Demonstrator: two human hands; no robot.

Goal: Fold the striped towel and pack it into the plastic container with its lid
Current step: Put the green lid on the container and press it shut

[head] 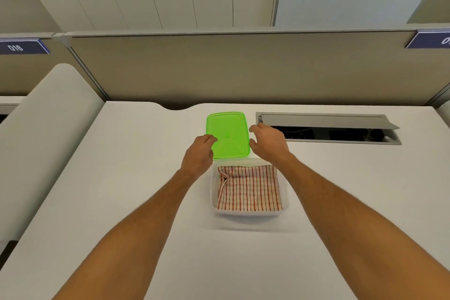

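Observation:
The folded red-and-white striped towel (249, 187) lies inside the clear plastic container (285, 204) in the middle of the white desk. Just behind the container lies the bright green lid (230, 129), flat on the desk. My left hand (198, 154) is at the lid's left edge, its fingertips over the lid's surface. My right hand (267, 141) is at the lid's right edge, fingers spread and loosely curved, thumb near the lid's rim. Neither hand plainly grips the lid.
An open grey cable hatch (326, 129) is sunk into the desk (121, 178) right of the lid. A beige partition wall (243, 68) runs along the desk's far edge. A white rounded panel (48, 129) stands to the left.

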